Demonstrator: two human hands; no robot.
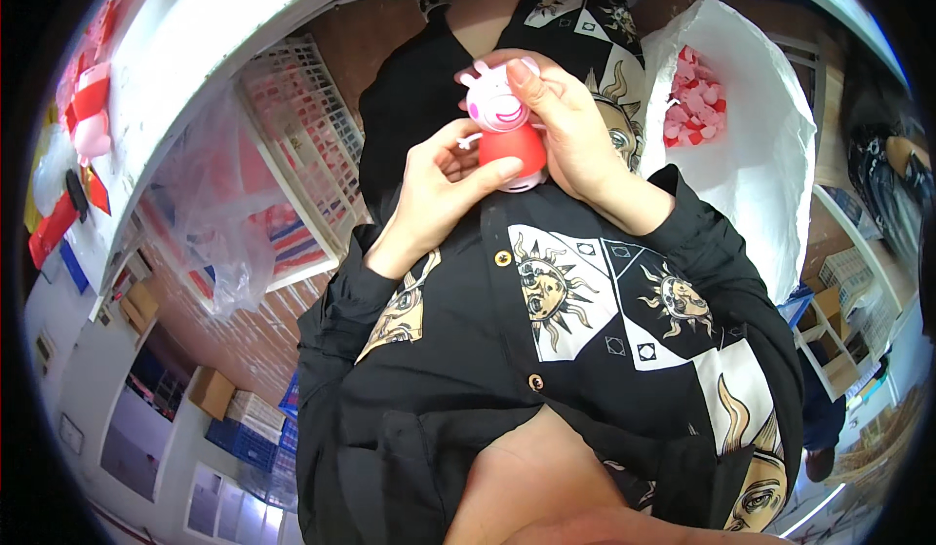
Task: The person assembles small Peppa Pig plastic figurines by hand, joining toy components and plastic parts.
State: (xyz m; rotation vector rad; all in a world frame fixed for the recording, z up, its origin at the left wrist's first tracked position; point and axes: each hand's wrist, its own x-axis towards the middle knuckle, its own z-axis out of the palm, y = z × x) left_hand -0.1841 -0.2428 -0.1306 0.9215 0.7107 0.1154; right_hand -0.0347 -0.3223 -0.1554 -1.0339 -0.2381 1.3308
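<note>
A small pink pig figure point(511, 147) with a red body is held up in front of my black patterned shirt, its face turned toward me. My left hand point(441, 180) wraps the lower body, with the thumb across the red part near the base. Around the head is my right hand point(570, 121), its thumb pressed on the top beside an ear. One little white arm of the figure sticks out by my left fingers. The back of the figure is hidden by my hands.
To the right stands a big white sack point(751, 184) with pink and red pieces point(694, 98) inside. White plastic crates point(302, 116) and clear plastic sheeting point(219, 194) are at the left. A white table edge point(195, 67) curves past, with red and pink parts point(93, 106) on it.
</note>
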